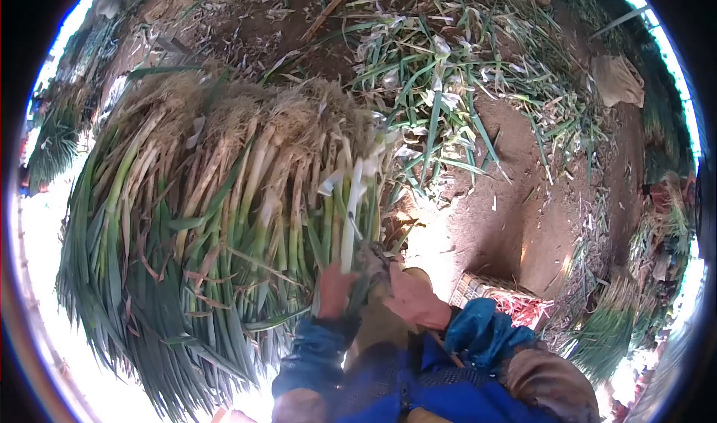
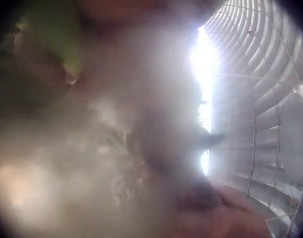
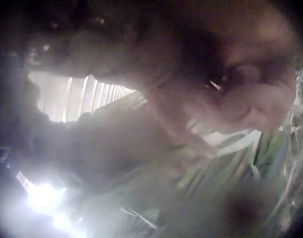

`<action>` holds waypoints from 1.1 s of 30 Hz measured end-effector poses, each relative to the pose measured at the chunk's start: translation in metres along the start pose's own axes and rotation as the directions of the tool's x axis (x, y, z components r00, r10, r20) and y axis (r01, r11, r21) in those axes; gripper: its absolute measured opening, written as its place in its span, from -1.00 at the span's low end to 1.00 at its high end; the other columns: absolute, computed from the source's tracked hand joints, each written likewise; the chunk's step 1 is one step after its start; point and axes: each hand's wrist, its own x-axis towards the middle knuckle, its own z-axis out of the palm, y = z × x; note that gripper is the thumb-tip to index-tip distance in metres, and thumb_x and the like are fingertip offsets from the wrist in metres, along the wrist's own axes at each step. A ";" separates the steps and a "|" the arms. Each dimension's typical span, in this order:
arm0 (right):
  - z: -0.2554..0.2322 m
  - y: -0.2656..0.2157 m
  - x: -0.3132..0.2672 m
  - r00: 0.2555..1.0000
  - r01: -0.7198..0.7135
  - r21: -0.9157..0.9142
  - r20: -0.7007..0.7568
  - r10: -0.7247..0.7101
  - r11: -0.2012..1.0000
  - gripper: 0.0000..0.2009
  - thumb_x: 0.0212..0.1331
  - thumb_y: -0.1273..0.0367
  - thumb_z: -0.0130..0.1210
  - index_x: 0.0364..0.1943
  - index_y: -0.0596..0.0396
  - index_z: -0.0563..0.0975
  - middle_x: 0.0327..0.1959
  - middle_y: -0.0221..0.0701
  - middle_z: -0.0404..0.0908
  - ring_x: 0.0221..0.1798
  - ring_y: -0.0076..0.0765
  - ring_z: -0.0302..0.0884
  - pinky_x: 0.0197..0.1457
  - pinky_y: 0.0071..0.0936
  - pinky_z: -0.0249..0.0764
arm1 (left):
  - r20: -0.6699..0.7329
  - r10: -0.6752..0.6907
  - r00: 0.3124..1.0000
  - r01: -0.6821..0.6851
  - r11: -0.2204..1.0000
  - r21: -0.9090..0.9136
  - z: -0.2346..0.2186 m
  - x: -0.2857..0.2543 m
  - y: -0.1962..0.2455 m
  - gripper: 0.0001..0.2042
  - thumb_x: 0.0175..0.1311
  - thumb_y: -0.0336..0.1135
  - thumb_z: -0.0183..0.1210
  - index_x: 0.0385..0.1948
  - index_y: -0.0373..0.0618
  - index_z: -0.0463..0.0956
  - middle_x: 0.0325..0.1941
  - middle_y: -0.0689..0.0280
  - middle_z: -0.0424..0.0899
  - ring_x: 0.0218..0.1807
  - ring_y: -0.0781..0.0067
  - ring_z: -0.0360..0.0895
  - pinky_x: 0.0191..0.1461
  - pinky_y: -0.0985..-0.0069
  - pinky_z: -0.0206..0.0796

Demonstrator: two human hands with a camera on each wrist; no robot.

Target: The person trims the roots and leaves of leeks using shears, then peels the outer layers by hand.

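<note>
In the head view my left hand (image 1: 336,290) grips a leek stalk (image 1: 349,232), peeled white, its root end pointing away from me. My right hand (image 1: 417,299) is close beside it, fingers curled round a dark, thin-tipped tool (image 1: 376,260) that looks like a small knife, its tip beside the stalk. Left of the hands lies a big heap of leeks (image 1: 254,176), roots away and green leaves toward me. The right wrist view shows curled fingers (image 3: 255,99) and blurred green leaves (image 3: 250,153). The left wrist view is mostly blurred by something very near.
Cut leaves and pale peelings (image 1: 441,87) litter the bare soil (image 1: 493,191) ahead and to the right. A crate (image 1: 470,285) with red contents stands by my right side. Farther right is another bundle of greens (image 1: 616,326), and a pale sack (image 1: 618,81) lies behind.
</note>
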 end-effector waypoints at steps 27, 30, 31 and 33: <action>0.054 0.090 0.083 0.968 0.094 -0.252 -0.204 -0.148 0.963 -0.38 -0.03 0.28 0.07 0.03 0.55 0.19 -0.35 -0.03 0.50 -0.38 -0.04 0.57 -0.41 -0.13 0.47 | -0.202 -0.061 0.978 0.059 0.998 -0.016 0.053 -0.013 -0.063 -0.46 -0.26 -0.22 0.30 -0.11 -0.23 0.47 -0.22 0.02 0.61 -0.14 0.04 0.54 -0.04 0.27 0.33; 0.043 0.088 0.126 0.982 -0.056 -0.219 -0.190 0.014 0.974 -0.38 -0.03 0.28 0.08 0.04 0.52 0.19 -0.37 -0.04 0.49 -0.41 -0.03 0.55 -0.40 -0.19 0.49 | -0.177 -0.032 0.984 0.027 0.999 -0.030 0.045 -0.011 -0.064 -0.49 -0.25 -0.23 0.29 -0.14 -0.24 0.48 -0.27 0.04 0.62 -0.18 0.10 0.56 -0.09 0.30 0.35; 0.038 0.083 0.131 0.981 -0.130 -0.186 -0.167 0.099 0.974 -0.38 -0.03 0.28 0.08 0.04 0.51 0.19 -0.38 -0.05 0.49 -0.41 -0.02 0.54 -0.40 -0.20 0.49 | -0.169 -0.024 0.985 0.020 0.999 -0.028 0.042 -0.012 -0.065 -0.50 -0.25 -0.23 0.28 -0.15 -0.24 0.49 -0.29 0.05 0.62 -0.19 0.13 0.57 -0.10 0.31 0.36; 0.035 0.072 0.108 0.984 -0.096 -0.122 -0.160 0.076 0.988 -0.36 -0.02 0.27 0.07 0.09 0.48 0.15 -0.35 -0.01 0.48 -0.38 0.02 0.53 -0.37 -0.18 0.48 | -0.119 -0.051 0.992 0.043 0.996 -0.074 0.035 -0.015 -0.059 -0.49 -0.25 -0.23 0.28 -0.15 -0.25 0.49 -0.31 0.07 0.63 -0.21 0.16 0.58 -0.13 0.32 0.37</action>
